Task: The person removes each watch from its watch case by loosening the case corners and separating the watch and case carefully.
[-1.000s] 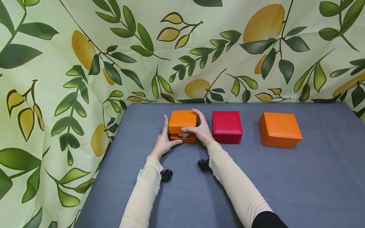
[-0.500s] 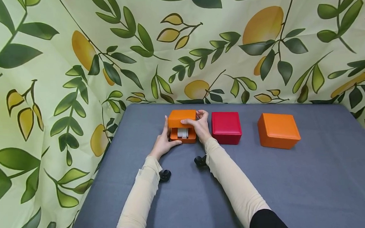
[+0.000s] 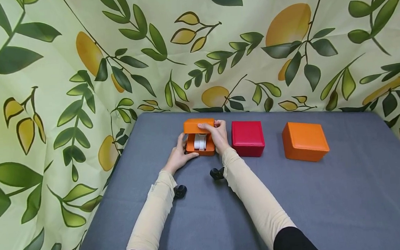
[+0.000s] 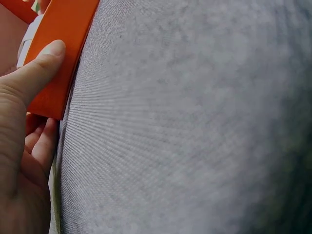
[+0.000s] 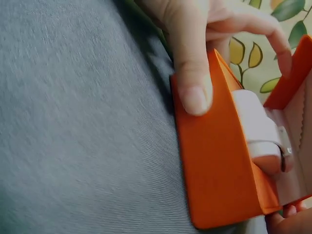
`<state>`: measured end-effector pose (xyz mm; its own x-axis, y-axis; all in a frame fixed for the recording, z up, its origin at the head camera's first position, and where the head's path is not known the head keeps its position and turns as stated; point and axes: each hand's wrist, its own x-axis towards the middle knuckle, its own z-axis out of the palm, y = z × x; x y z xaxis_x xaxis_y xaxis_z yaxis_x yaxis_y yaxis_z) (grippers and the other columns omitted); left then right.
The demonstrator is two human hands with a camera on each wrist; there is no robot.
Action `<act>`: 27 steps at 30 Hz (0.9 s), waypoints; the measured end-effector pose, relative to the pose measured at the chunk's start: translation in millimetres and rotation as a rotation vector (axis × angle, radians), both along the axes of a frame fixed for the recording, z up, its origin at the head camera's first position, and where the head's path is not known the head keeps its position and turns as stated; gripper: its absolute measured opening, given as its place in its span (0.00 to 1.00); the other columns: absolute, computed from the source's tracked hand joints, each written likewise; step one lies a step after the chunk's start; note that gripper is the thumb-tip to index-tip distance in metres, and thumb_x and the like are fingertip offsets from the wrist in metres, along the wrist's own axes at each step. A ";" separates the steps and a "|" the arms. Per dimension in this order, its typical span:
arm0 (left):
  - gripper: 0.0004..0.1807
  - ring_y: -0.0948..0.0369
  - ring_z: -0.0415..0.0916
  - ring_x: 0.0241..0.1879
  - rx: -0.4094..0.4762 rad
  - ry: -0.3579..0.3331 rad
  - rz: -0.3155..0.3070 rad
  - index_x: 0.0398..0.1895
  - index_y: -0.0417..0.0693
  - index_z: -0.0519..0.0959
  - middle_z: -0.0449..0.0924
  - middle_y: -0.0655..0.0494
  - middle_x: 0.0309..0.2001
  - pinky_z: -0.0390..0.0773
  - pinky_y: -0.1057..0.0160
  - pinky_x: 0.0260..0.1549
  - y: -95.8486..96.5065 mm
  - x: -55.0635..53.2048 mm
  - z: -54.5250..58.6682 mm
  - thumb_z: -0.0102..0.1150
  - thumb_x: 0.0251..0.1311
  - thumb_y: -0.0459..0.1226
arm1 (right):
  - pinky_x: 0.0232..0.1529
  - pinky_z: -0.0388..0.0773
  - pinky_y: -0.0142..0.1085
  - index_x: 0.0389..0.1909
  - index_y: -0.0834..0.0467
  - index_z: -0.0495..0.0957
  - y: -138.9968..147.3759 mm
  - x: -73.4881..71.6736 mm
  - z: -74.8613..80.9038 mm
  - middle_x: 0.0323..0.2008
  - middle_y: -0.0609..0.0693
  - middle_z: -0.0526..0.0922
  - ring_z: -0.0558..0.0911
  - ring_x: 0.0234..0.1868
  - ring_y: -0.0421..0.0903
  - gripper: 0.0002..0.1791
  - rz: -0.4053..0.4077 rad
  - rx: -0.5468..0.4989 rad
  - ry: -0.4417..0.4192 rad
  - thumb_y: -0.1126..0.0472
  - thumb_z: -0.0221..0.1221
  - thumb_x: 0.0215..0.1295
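Note:
An orange hinged box stands partly open at the back of the table, its lid [image 3: 190, 126] tilted up over the base [image 3: 206, 153]. Inside, a white strap [image 5: 265, 127] with a small metal buckle, like that of a watch, wraps round a cushion. My left hand [image 3: 178, 157] grips the base at its left side; the left wrist view shows its thumb [image 4: 46, 61] flat against the front wall. My right hand [image 3: 220, 136] holds the lid at its right side, thumb on the front face and the other fingers behind. Only its fingers show in the right wrist view's lower corner.
A closed red box [image 3: 247, 137] stands just right of my right hand. Farther right is a closed orange box [image 3: 305, 140], slightly turned. Grey cloth [image 3: 311, 206] covers the table. A leaf-and-lemon printed curtain [image 3: 237, 54] hangs along the back and left.
My right hand has lifted the lid from a narrow gap to a wider one, so more of the white strap shows. My left hand has stayed on the base, its fingers lower than before.

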<state>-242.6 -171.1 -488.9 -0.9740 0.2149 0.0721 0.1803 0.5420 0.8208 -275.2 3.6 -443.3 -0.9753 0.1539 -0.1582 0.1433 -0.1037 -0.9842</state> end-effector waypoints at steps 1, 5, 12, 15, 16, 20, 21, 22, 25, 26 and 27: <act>0.52 0.48 0.71 0.60 0.009 0.004 -0.004 0.70 0.56 0.41 0.67 0.38 0.63 0.71 0.51 0.58 0.3 0.1 0.0 0.69 0.49 0.39 | 0.49 0.62 0.33 0.35 0.50 0.55 -0.3 0.2 -0.3 0.45 0.48 0.63 0.66 0.50 0.44 0.32 -0.003 -0.010 0.010 0.50 0.70 0.42; 0.52 0.47 0.71 0.59 0.087 -0.005 -0.023 0.67 0.54 0.38 0.66 0.37 0.64 0.71 0.51 0.58 1.6 0.5 0.1 0.67 0.50 0.35 | 0.47 0.62 0.32 0.34 0.50 0.54 -0.9 1.7 -1.4 0.42 0.47 0.63 0.67 0.47 0.43 0.32 -0.012 -0.025 0.050 0.51 0.70 0.43; 0.52 0.47 0.71 0.60 0.107 -0.007 -0.030 0.68 0.57 0.37 0.67 0.36 0.63 0.71 0.52 0.58 1.1 -0.1 -2.0 0.67 0.50 0.34 | 0.48 0.63 0.33 0.39 0.53 0.54 -5.4 4.5 -4.6 0.40 0.47 0.64 0.69 0.47 0.44 0.33 -0.008 -0.086 0.089 0.51 0.70 0.45; 0.53 0.47 0.71 0.60 0.090 0.003 -0.028 0.69 0.58 0.38 0.67 0.36 0.63 0.71 0.51 0.57 1.1 -0.9 -2.2 0.67 0.50 0.35 | 0.50 0.64 0.32 0.42 0.53 0.54 -6.2 7.0 -5.6 0.42 0.47 0.66 0.70 0.48 0.43 0.34 0.001 -0.096 0.092 0.50 0.69 0.47; 0.53 0.47 0.71 0.59 0.081 0.009 -0.025 0.69 0.58 0.38 0.67 0.37 0.63 0.71 0.51 0.57 1.0 -1.0 -2.2 0.67 0.50 0.35 | 0.51 0.64 0.33 0.43 0.53 0.54 -6.5 7.9 -6.0 0.43 0.48 0.67 0.71 0.49 0.43 0.34 0.006 -0.097 0.098 0.50 0.69 0.47; 0.52 0.48 0.73 0.58 0.060 0.024 -0.021 0.70 0.58 0.38 0.70 0.38 0.61 0.71 0.51 0.57 0.2 0.0 -0.5 0.67 0.51 0.37 | 0.58 0.65 0.37 0.47 0.53 0.54 -7.1 13.1 -10.0 0.49 0.51 0.68 0.71 0.54 0.44 0.35 0.021 -0.083 0.122 0.47 0.68 0.50; 0.52 0.48 0.73 0.57 0.051 0.025 -0.019 0.70 0.58 0.39 0.70 0.39 0.61 0.71 0.51 0.57 0.0 0.6 0.2 0.67 0.51 0.38 | 0.60 0.65 0.38 0.48 0.53 0.54 -6.8 15.0 -11.8 0.51 0.51 0.68 0.70 0.56 0.45 0.36 0.019 -0.069 0.129 0.46 0.67 0.50; 0.52 0.48 0.73 0.57 0.044 0.024 -0.021 0.70 0.58 0.39 0.70 0.40 0.62 0.71 0.51 0.57 -0.1 1.3 0.8 0.67 0.51 0.38 | 0.62 0.64 0.39 0.50 0.53 0.54 -6.5 17.1 -13.8 0.53 0.51 0.66 0.69 0.58 0.45 0.36 0.016 -0.056 0.134 0.45 0.67 0.51; 0.52 0.48 0.73 0.58 0.025 0.025 -0.025 0.70 0.57 0.39 0.68 0.40 0.63 0.71 0.50 0.57 0.0 3.3 2.0 0.66 0.52 0.39 | 0.66 0.62 0.41 0.54 0.54 0.57 -5.0 24.0 -20.8 0.59 0.52 0.60 0.65 0.63 0.46 0.35 0.009 -0.021 0.165 0.47 0.65 0.53; 0.51 0.48 0.73 0.58 0.024 0.028 -0.024 0.70 0.57 0.39 0.68 0.40 0.64 0.71 0.50 0.57 0.1 3.7 2.1 0.66 0.52 0.39 | 0.67 0.61 0.42 0.56 0.54 0.57 -4.3 26.1 -23.0 0.60 0.52 0.58 0.64 0.64 0.47 0.34 0.015 -0.015 0.186 0.48 0.65 0.54; 0.51 0.48 0.72 0.58 0.022 0.032 -0.023 0.70 0.57 0.39 0.67 0.40 0.64 0.71 0.50 0.57 0.4 4.0 2.0 0.66 0.52 0.39 | 0.68 0.60 0.42 0.57 0.55 0.58 -3.4 28.2 -24.8 0.61 0.53 0.56 0.63 0.65 0.48 0.34 0.025 -0.012 0.212 0.51 0.65 0.55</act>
<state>-238.6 -170.7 -486.9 -0.9659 0.2352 0.1079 0.2188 0.5195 0.8260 -247.0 0.2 -468.1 -0.9905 0.1286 0.0494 -0.0644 -0.1145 -0.9913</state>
